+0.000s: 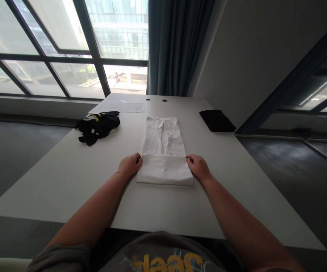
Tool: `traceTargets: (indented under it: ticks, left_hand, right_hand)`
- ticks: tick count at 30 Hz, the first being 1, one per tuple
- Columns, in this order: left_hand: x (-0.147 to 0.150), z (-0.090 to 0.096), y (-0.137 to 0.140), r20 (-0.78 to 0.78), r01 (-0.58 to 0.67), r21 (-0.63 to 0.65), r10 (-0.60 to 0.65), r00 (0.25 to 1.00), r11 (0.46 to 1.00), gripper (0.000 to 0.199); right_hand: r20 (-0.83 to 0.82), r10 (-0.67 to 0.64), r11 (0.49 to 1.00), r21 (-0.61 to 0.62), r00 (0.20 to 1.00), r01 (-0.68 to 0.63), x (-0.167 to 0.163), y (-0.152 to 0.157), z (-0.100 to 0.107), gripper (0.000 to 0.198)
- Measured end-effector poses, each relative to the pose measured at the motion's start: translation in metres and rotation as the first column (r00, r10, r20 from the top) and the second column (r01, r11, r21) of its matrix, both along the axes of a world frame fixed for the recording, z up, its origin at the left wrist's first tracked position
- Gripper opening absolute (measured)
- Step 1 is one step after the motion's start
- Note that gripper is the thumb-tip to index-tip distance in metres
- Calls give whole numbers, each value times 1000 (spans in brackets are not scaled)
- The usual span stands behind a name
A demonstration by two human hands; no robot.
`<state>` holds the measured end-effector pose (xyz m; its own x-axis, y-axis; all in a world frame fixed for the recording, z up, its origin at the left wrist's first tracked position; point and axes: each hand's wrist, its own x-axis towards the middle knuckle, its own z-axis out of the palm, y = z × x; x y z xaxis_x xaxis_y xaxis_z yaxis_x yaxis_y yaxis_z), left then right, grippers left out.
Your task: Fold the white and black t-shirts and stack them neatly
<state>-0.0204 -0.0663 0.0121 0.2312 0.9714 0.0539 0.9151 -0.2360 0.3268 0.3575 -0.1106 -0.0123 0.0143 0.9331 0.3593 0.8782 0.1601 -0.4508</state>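
Observation:
A pair of white trousers (163,138) lies flat on the white table in front of me. Its near part is doubled back over itself, making a smooth band with a straight upper edge. At the left end of that edge, my left hand (129,165) is closed, thumb and fingers pinching the cloth. My right hand (199,166) pinches the opposite end in the same way. Both forearms rest low over the table, one on each side of the cloth.
On the left of the table (73,189) lies a crumpled pile of black clothes (99,126) with yellow and white bits. A folded black cloth (217,121) sits at the right edge. Paper sheets (131,107) lie toward the back, near two round table inserts. Windows and a blue curtain (175,45) stand beyond.

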Motion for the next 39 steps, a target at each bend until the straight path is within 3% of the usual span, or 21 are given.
traceTargets:
  ticks: [3,6,9,13,21,30,33,39]
  left_hand:
    - [3,5,-7,54,34,154,-43,998,987,22]
    - [22,12,-20,56,182,343,-214,975,921,26]
    - [52,7,-36,-13,359,338,-377,926,870,45]
    - [75,-11,-44,-120,521,129,-508,853,844,57]
    - [59,-15,-25,-99,276,3,-274,957,961,61]
    - [35,-15,-10,-103,40,-78,-48,993,996,68]
    - [31,-15,-12,-96,-3,-73,-4,995,997,70]
    - [19,-15,-10,-4,2,-41,-2,1000,999,67]
  right_hand:
    - [60,20,992,121,998,-27,-4,-8,7,28]
    - [146,50,979,189,988,-77,-25,-17,18,34]
    - [247,135,988,38,960,-148,-53,-26,19,41]
    - [326,163,968,-237,931,-86,-74,-28,3,56]
    - [290,22,950,-306,957,71,-60,-13,-16,63]
    - [277,-128,928,-305,952,213,-39,-1,-23,63]
    - [263,-185,939,-237,947,249,-22,1,-24,58]
    - [174,-104,994,4,979,105,-1,2,-31,29]
